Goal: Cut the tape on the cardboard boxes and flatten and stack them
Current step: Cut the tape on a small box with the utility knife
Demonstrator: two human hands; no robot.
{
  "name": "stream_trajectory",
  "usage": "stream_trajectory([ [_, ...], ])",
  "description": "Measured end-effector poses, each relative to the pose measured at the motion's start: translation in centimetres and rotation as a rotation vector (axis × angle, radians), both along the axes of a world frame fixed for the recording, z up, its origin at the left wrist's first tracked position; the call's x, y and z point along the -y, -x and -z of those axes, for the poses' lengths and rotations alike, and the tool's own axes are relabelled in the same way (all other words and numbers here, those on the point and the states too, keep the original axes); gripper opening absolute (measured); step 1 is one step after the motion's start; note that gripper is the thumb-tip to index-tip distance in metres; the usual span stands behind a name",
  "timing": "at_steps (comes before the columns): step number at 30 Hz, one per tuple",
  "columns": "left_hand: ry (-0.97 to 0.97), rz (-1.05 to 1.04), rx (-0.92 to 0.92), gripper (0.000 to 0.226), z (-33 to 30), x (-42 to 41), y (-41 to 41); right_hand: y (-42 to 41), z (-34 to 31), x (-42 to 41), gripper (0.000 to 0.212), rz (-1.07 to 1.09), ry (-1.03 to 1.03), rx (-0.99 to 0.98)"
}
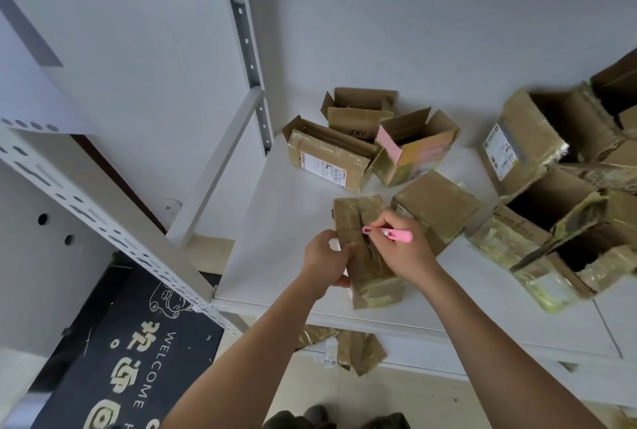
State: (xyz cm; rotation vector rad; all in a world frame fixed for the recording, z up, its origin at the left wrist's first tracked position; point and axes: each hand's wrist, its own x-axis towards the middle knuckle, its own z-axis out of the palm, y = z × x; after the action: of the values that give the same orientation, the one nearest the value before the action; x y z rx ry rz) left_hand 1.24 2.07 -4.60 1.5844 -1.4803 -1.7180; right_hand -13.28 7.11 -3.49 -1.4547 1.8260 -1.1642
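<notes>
The taped box (365, 249) is lying on the white bench (275, 228) near its front edge, long axis running from 11 to 5 o'clock. The left hand (324, 261) is gripping its 9 o'clock side, fingers curled round the edge. The right hand (403, 246) is pinching a pink cutter (389, 234), tip pointing toward 9 o'clock onto the centre seam. A far box (358, 123) is showing "AKF" upside down; the floor mat (138, 359) is reading "WELCOME".

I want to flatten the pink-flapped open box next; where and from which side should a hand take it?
Grip the raised pink flap of the pink-flapped box from above. It stands up free on the box's near-left side, while other boxes crowd the lower walls, so the open top is probably the clearest way in.
</notes>
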Motion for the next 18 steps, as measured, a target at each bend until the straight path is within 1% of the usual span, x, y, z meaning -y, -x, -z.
stream_trajectory([
  [3,0.005,-0.004,0.008,0.017,-0.2,0.0,0.2,0.2,-0.6,-1.2,0.022,-0.005,-0.059,0.026],
  [7,0.009,-0.024,0.027,0.018,-0.2,0.0,0.6,-0.1,-1.2,-3.0,0.027,-0.031,-0.114,-0.004],
  [11,0.034,-0.031,0.054,0.015,0.0,0.1,0.8,-0.1,-1.3,-5.5,0.024,-0.058,-0.084,0.052],
  [15,0.031,-0.058,0.071,0.013,-0.2,0.1,1.3,-0.4,-1.5,-7.9,0.023,-0.093,-0.006,0.069],
  [18,0.022,-0.072,0.085,0.012,-0.3,-0.2,1.7,-0.2,-2.1,-8.8,0.021,-0.092,0.006,0.095],
])
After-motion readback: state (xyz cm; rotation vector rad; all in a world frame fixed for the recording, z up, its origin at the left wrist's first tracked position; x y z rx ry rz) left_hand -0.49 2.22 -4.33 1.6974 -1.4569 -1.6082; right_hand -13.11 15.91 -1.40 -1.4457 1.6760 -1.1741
